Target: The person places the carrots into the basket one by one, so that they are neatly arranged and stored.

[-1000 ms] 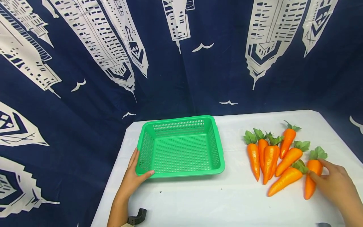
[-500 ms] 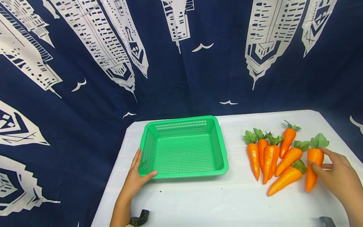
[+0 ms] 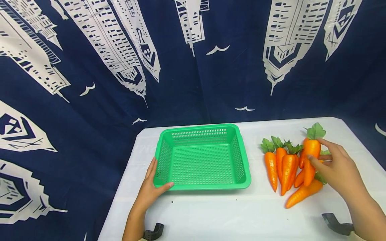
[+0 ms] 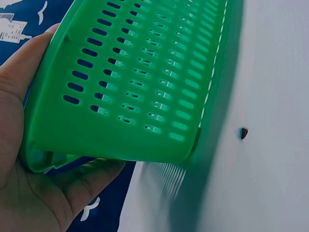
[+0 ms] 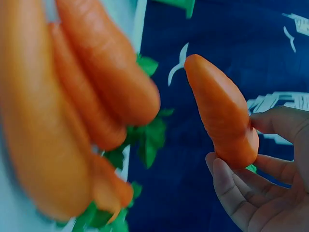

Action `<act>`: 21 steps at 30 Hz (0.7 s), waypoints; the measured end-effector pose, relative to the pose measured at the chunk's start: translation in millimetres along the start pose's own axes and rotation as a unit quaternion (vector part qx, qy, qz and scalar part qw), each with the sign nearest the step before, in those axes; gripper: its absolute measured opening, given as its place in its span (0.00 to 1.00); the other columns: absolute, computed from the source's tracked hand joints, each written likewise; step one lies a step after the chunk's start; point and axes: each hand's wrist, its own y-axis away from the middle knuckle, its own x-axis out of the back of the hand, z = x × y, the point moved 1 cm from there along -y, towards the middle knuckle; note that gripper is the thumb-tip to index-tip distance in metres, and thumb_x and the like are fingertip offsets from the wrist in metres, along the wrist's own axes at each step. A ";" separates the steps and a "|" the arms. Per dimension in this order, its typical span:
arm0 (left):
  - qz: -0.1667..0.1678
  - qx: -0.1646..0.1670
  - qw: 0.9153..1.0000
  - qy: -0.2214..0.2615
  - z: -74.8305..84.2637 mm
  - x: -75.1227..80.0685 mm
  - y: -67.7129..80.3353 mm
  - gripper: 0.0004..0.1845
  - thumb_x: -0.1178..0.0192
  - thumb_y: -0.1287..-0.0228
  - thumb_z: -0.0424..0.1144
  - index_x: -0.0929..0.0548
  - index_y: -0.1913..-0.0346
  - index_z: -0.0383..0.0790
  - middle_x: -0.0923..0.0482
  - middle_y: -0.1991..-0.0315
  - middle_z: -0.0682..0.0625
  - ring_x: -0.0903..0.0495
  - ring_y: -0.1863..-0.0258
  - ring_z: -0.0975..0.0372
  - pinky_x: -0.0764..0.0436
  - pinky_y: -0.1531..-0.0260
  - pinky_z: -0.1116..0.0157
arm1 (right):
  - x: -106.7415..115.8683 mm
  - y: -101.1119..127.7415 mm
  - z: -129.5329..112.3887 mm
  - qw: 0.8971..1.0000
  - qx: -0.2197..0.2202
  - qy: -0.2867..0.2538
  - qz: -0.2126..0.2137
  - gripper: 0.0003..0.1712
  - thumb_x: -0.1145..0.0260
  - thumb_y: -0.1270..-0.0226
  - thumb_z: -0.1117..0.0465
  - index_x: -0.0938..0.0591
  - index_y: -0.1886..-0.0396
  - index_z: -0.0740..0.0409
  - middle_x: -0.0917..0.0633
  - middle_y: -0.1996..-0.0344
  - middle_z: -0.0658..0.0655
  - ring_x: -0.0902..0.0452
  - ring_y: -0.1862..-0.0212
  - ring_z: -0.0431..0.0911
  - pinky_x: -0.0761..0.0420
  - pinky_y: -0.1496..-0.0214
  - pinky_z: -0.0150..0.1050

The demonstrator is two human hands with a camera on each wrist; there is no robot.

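A green slotted plastic basket (image 3: 202,164) is on the white table, with nothing visible inside. My left hand (image 3: 153,187) grips its near left corner, thumb along the front rim and fingers along the left side; the left wrist view shows the hand (image 4: 29,145) close around the rim. On the right, my right hand (image 3: 339,165) holds an orange carrot (image 3: 312,149) with green leaves between thumb and fingers, raised above other carrots. In the right wrist view this carrot (image 5: 222,113) is clear of the others, its leaves mostly hidden by the hand.
Several more leafy carrots (image 3: 287,170) lie in a loose group right of the basket, some partly covered by the held one. White table cloth (image 3: 223,214) runs between the basket and the near side. A dark blue printed curtain (image 3: 193,93) hangs behind.
My right hand has lifted a carrot from the group's right end and carried it left over the others. The basket has slid a little to the right with my left hand.
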 end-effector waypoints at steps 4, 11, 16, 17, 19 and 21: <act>0.000 -0.009 1.000 0.001 1.9 -4.6 0.5 0.63 0.24 0.48 0.59 0.55 0.17 0.55 0.65 0.17 0.64 0.58 0.18 0.47 0.45 0.28 0.33 | -1.8 -4.6 -17.8 0.999 0.043 -0.014 -0.001 0.43 0.32 0.29 0.58 0.42 0.20 0.58 0.34 0.36 0.80 0.25 0.47 0.75 0.17 0.59 0.65; -0.002 -0.014 1.000 0.004 8.4 -10.3 3.0 0.63 0.24 0.49 0.60 0.54 0.17 0.55 0.64 0.17 0.66 0.56 0.18 0.47 0.43 0.29 0.33 | -5.0 -13.6 -44.7 0.997 0.076 -0.023 -0.005 0.41 0.33 0.29 0.57 0.39 0.20 0.51 0.32 0.34 0.73 0.23 0.47 0.69 0.15 0.60 0.60; -0.003 -0.007 1.000 -0.001 11.2 -12.9 4.6 0.63 0.24 0.50 0.62 0.55 0.18 0.57 0.65 0.18 0.68 0.55 0.18 0.48 0.43 0.29 0.32 | -7.3 -19.0 -61.2 0.995 0.097 -0.033 -0.011 0.41 0.32 0.30 0.56 0.37 0.21 0.49 0.33 0.31 0.72 0.21 0.47 0.69 0.15 0.58 0.60; -0.004 -0.007 1.000 0.000 12.0 -13.4 4.9 0.64 0.24 0.51 0.62 0.55 0.18 0.58 0.65 0.18 0.68 0.56 0.18 0.47 0.43 0.29 0.32 | -7.6 -19.9 -64.6 0.994 0.103 -0.037 -0.011 0.41 0.31 0.30 0.57 0.37 0.21 0.49 0.33 0.31 0.72 0.20 0.48 0.69 0.15 0.57 0.59; -0.007 -0.004 1.000 0.001 13.2 -14.6 5.5 0.64 0.24 0.51 0.63 0.56 0.18 0.59 0.66 0.18 0.69 0.56 0.18 0.47 0.43 0.29 0.32 | -7.8 -22.0 -71.6 0.992 0.117 -0.047 -0.006 0.40 0.31 0.31 0.59 0.35 0.22 0.51 0.32 0.31 0.71 0.19 0.49 0.68 0.16 0.57 0.59; -0.009 -0.002 1.000 0.003 15.0 -15.7 6.2 0.64 0.24 0.51 0.63 0.56 0.18 0.59 0.67 0.18 0.69 0.56 0.18 0.47 0.43 0.29 0.32 | -8.1 -24.4 -79.1 0.990 0.126 -0.057 -0.003 0.40 0.30 0.31 0.59 0.35 0.23 0.51 0.31 0.31 0.69 0.18 0.49 0.67 0.15 0.57 0.57</act>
